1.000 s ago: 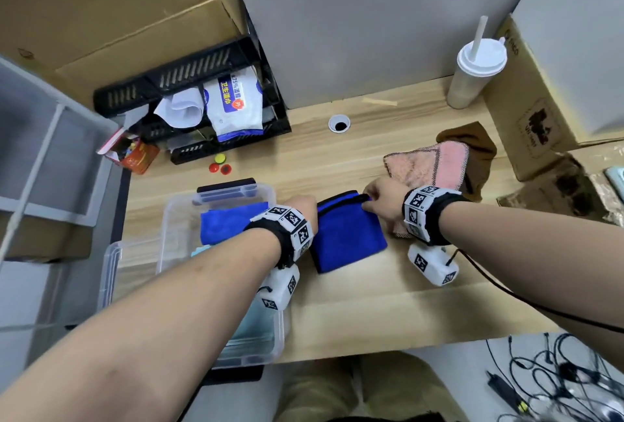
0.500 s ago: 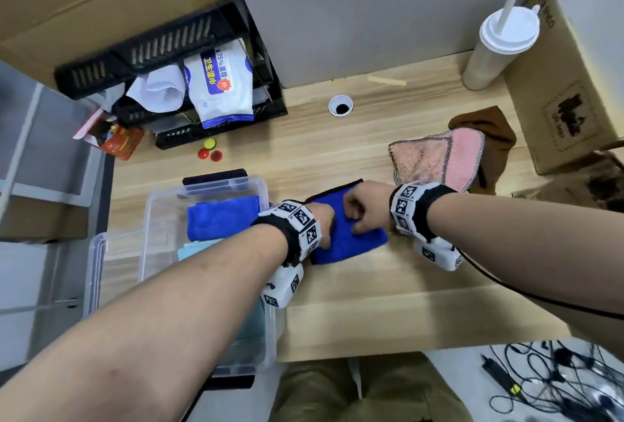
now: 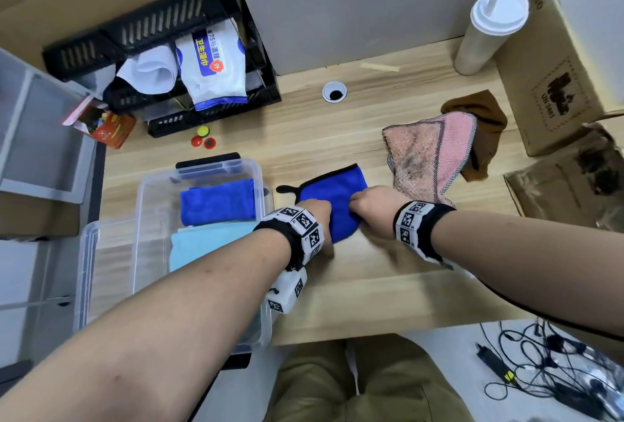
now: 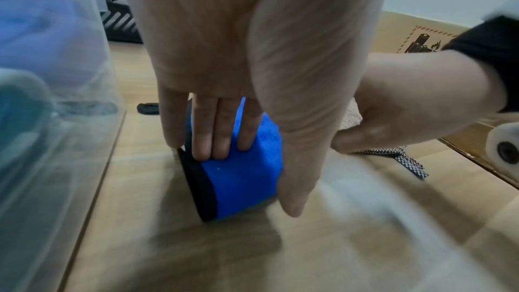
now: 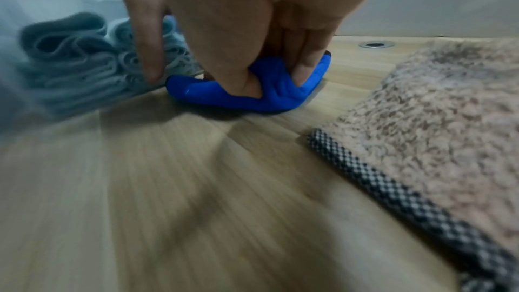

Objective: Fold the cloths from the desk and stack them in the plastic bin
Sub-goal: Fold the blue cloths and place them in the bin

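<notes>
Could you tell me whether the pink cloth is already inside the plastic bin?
No, the pink cloth lies on the desk, well outside the plastic bin.

Both our forearms reach forward, wrists close together. Our left hand [image 3: 320,218] is palm-down, its straight fingers pressing on the cloth [image 3: 337,197], thumb pointing down. Our right hand [image 3: 374,208], just beside it, pinches a cloth fold between thumb and fingers.

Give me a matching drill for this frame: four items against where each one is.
1 blue black-edged cloth
2 pale turquoise folded cloth
3 pink checker-edged cloth
4 white lidded cup

a inside the clear plastic bin
b beside the cardboard box
c under the left hand and right hand
d overlapping the brown cloth

Pairs: 1-c, 2-a, 3-d, 4-b
</notes>
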A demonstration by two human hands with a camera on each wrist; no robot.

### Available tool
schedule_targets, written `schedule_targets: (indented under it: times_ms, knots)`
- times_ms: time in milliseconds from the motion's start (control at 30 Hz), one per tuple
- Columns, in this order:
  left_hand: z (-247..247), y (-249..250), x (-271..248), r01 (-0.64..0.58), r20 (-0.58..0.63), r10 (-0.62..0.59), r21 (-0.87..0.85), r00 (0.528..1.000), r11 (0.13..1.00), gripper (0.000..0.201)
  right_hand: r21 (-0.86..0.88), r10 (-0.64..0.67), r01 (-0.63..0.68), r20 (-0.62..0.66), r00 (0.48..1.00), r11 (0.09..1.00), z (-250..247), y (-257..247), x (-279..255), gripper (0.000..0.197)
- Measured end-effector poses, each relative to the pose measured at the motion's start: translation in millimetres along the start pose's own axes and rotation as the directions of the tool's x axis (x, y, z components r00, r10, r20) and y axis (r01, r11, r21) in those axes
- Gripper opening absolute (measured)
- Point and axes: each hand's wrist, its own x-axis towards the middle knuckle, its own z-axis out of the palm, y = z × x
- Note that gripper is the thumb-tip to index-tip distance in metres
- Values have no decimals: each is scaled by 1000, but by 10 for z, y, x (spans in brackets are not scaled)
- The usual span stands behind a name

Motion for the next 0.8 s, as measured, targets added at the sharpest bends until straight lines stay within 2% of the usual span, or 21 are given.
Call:
schedule_targets:
  times_ms: [67, 100, 133, 233, 267, 333, 500, 633, 733, 800]
  knots:
    - [21, 6, -47, -8, -34, 7, -27, 999, 1000, 67, 179, 109, -99, -48, 993, 979, -18, -10, -15, 23]
    - [25, 11, -68, -4, -43, 3, -40, 999, 999, 66, 254, 165, -149, -40, 986, 956, -37, -15, -24, 23]
    - [22, 20, -79, 5, -44, -7, -51, 999, 999, 58, 319, 210, -194, -15, 978, 928, -48, -13, -28, 22]
    - [19, 28, -87, 45, -48, -51, -120, 998, 992, 14, 440, 300, -308, 90, 950, 843, -14, 9, -56, 20]
    - [27, 30, -71, 53, -46, -61, -155, 997, 986, 12, 463, 325, -340, 115, 939, 818, 22, 32, -65, 19]
    - [51, 26, -20, 63, -61, -79, -236, 995, 970, 22, 510, 381, -397, 142, 914, 763, 83, 76, -74, 21]
    - [13, -13, 87, 87, -189, -174, -397, 967, 914, 25, 580, 493, -465, 123, 861, 668, 162, 103, -43, 24]
    - [-11, -13, 170, 100, -244, -209, -394, 947, 914, 29, 555, 552, -474, 31, 833, 684, 226, 65, -53, 26]
    - [-7, 8, 238, 141, -225, -220, -320, 949, 937, 31, 451, 499, -448, 8, 867, 772, 225, 61, -60, 40]
    - [-26, 25, 278, 149, -224, -222, -302, 949, 942, 29, 309, 468, -430, -57, 882, 848, 211, 71, -70, 44]
